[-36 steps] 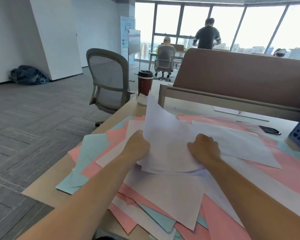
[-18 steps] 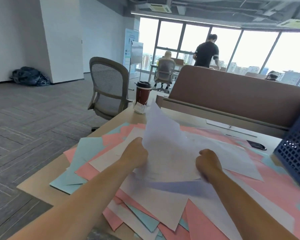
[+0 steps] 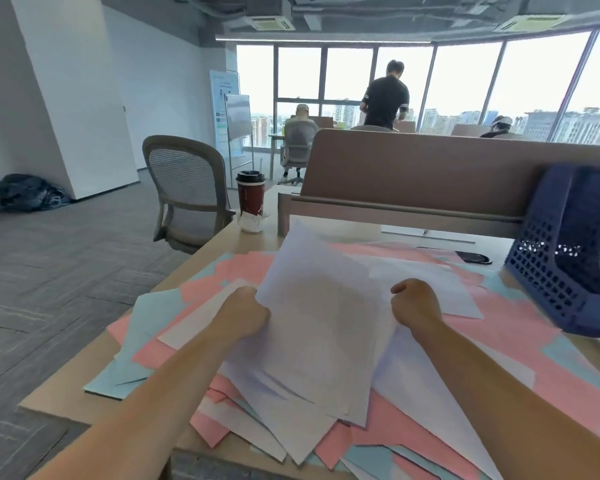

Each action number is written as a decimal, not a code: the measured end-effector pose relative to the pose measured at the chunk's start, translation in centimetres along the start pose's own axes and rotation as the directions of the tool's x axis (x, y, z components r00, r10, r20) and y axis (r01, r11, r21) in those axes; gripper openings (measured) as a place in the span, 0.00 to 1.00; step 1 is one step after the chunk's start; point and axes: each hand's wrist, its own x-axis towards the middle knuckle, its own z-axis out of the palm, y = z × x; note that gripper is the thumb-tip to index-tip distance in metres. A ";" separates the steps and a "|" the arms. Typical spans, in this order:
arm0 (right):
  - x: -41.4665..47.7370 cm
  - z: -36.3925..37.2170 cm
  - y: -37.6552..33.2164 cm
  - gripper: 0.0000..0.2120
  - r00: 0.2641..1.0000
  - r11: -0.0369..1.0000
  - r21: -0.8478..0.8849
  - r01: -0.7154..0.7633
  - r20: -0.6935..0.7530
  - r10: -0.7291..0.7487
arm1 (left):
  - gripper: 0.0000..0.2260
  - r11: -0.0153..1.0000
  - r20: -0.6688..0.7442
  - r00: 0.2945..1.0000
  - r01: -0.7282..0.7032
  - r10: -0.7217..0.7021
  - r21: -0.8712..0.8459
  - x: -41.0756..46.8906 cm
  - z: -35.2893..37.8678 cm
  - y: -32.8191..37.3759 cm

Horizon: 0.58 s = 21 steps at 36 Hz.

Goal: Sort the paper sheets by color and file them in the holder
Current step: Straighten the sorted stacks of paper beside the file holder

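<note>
The left grip (image 3: 246, 317) curls its fingers round the left edge of a bundle of white paper sheets (image 3: 319, 306). The right grip (image 3: 417, 304) is clenched on the bundle's right edge, thumb uppermost. The bundle is tilted up off the pile, its far corner raised highest. Beneath it, loose pink paper sheets (image 3: 499, 329), pale blue paper sheets (image 3: 146, 317) and more white ones overlap across the light wooden counter (image 3: 66, 386). A dark blue perforated plastic holder (image 3: 561, 271) stands on the counter to the right, apart from the bundle. A red paper cup (image 3: 250, 195) with a black lid stands at the far left edge.
</note>
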 end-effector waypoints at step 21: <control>-4.7 0.6 1.6 0.23 0.995 1.000 0.002 0.026 0.091 -0.026 | 0.08 0.980 0.074 0.997 -0.013 -0.002 0.199 -3.2 0.6 0.8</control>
